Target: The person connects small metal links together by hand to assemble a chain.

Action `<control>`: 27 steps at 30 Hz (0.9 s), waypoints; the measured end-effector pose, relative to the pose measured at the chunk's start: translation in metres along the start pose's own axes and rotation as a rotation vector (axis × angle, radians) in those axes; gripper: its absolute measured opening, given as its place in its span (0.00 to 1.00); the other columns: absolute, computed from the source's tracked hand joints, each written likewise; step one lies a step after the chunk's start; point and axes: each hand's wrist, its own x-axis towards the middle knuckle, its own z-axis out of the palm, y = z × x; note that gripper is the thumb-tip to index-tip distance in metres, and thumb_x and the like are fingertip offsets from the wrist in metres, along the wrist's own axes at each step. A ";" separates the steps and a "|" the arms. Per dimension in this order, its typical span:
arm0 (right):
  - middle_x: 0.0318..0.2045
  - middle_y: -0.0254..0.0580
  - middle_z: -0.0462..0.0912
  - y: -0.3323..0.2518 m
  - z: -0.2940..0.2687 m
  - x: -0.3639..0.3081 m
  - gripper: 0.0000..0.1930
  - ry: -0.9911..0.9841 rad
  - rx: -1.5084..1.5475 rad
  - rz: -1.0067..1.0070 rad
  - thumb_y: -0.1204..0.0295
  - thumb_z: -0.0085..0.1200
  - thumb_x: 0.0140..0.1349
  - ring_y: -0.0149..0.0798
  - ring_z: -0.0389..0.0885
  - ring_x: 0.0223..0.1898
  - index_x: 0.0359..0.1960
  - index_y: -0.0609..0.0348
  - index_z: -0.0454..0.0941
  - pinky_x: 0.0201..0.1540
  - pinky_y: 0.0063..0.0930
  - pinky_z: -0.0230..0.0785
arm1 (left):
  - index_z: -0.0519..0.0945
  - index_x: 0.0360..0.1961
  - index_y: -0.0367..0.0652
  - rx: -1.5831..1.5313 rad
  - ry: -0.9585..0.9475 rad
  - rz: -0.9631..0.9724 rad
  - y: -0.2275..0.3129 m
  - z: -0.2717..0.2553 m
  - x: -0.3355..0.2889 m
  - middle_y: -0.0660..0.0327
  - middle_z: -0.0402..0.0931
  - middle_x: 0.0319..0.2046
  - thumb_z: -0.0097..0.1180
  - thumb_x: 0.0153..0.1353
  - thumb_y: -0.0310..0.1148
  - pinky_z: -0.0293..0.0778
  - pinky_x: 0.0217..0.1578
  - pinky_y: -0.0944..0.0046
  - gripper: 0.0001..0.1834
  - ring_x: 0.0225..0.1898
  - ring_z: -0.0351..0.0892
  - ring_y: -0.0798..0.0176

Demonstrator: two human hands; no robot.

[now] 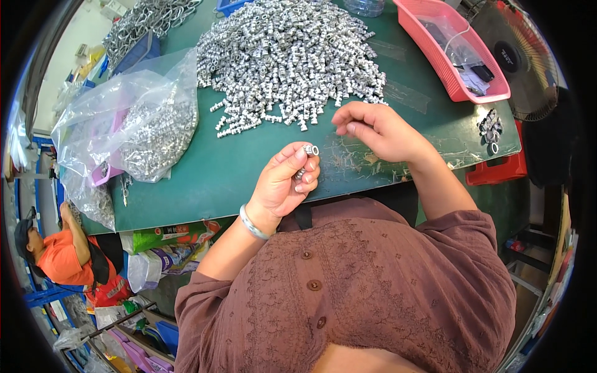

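Observation:
My left hand (283, 183) is closed around small silvery metal fittings, with a ring-ended fitting (311, 150) sticking up between thumb and forefinger. Below it, part of a ribbed metal piece (300, 174) shows among the fingers. To the right, my right hand (379, 132) hovers over the green table (230, 168) with loosely bent fingers, the thumb a little apart, and nothing visible in it. Just beyond both hands lies a large heap of silvery metal fittings (292, 56), its front edge close to my right fingertips.
Clear plastic bags of small metal parts (155, 133) stand at the left. A pink basket (429, 46) and a fan (513, 59) are at the far right, with dark rings (490, 127) near the table corner. At the left sits a person in orange (65, 255).

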 end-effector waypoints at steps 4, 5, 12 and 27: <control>0.30 0.46 0.76 0.008 -0.011 -0.004 0.07 0.207 -0.546 -0.086 0.80 0.46 0.51 0.44 0.76 0.32 0.32 0.62 0.74 0.37 0.32 0.67 | 0.73 0.35 0.41 -0.064 -0.081 -0.011 0.001 -0.007 -0.001 0.62 0.68 0.26 0.47 0.59 0.32 0.58 0.20 0.77 0.07 0.25 0.63 0.71; 0.28 0.46 0.75 0.008 -0.014 -0.004 0.07 0.226 -0.656 -0.096 0.80 0.48 0.50 0.45 0.74 0.32 0.32 0.62 0.75 0.37 0.33 0.67 | 0.73 0.35 0.41 -0.064 -0.082 -0.012 0.001 -0.007 -0.001 0.62 0.68 0.26 0.47 0.59 0.32 0.58 0.20 0.77 0.07 0.25 0.63 0.71; 0.28 0.40 0.71 0.020 -0.013 -0.008 0.08 0.255 -0.926 -0.145 0.77 0.55 0.45 0.45 0.69 0.35 0.30 0.59 0.77 0.40 0.35 0.63 | 0.72 0.33 0.39 -0.100 0.100 0.034 -0.001 0.010 0.003 0.58 0.67 0.28 0.47 0.54 0.32 0.64 0.21 0.73 0.08 0.26 0.64 0.66; 0.27 0.42 0.72 -0.007 0.009 -0.008 0.04 0.073 -0.444 -0.185 0.77 0.52 0.50 0.44 0.71 0.33 0.28 0.63 0.75 0.36 0.33 0.64 | 0.72 0.41 0.41 0.466 0.264 0.169 -0.009 0.024 0.008 0.68 0.67 0.22 0.52 0.57 0.27 0.55 0.15 0.80 0.10 0.19 0.62 0.76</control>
